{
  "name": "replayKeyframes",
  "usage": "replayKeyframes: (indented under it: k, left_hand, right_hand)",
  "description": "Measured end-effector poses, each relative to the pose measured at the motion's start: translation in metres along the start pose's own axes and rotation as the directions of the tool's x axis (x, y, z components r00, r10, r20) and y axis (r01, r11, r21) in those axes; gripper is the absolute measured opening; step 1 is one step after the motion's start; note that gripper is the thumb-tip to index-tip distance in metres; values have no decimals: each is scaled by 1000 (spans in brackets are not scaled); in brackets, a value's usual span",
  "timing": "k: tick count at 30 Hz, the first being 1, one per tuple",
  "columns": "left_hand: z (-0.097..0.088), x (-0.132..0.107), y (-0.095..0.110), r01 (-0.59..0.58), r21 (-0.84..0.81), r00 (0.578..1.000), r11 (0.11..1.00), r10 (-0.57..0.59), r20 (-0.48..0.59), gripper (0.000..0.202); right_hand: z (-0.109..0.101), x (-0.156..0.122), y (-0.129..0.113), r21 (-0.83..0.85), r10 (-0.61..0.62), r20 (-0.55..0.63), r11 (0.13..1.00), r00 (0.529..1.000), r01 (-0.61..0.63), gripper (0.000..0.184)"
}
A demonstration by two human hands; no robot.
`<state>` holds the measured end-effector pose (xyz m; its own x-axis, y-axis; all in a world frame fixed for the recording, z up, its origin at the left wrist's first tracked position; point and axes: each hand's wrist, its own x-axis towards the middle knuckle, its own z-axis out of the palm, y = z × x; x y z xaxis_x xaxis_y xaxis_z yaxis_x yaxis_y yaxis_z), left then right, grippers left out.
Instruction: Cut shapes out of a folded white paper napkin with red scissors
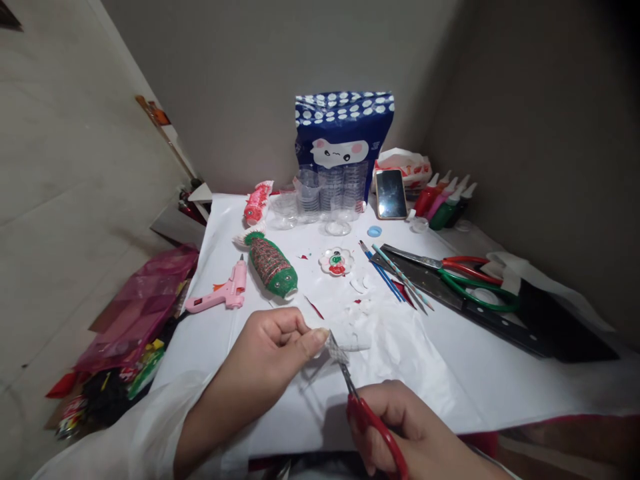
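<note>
My left hand (277,350) is closed, thumb and forefinger pinching a small grid-patterned piece of paper (339,351). Wrapped around the handles of red scissors (384,435), my right hand (400,410) points their blades up and left. The blades meet the paper just beside my left thumb; whether they are cutting into it I cannot tell. Beyond my left hand lies a green fish (273,267) with a brown-red speckled body and a white-edged tail. Another thin pale strip (357,347) lies on the white cloth behind the scissors.
A pink glue gun (225,291) lies left of the fish, with a red fish (257,205) farther back. A paint palette (337,262), brushes (387,275) and large scissors (463,267) are beyond my hands. Clear cups (330,190), a phone (391,194) and paint bottles (445,205) line the back.
</note>
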<state>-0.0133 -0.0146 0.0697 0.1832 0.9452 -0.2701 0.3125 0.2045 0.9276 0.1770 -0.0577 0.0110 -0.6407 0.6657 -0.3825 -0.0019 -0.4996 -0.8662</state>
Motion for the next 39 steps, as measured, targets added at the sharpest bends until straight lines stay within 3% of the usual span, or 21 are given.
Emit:
replayKeyframes:
  k: [8,24,29,39]
  left_hand:
    - [2,-4,0,-40,12,998,999,41,-46,31]
    - [6,1,-3,23,55,994,998,-17,-104,34]
    - [6,1,-8,-13,14,998,1000,13,-59,39]
    - [1,0,-8,16,-64,999,998,-14,36,28]
  right_hand:
    - [4,2,1,20,-24,1,1000,1000,23,25]
    - [5,6,1,10,-73,-29,997,997,73,29]
    - [4,10,2,21,-99,-29,995,995,100,27]
    - [2,8,6,1,-97,-41,995,994,97,29]
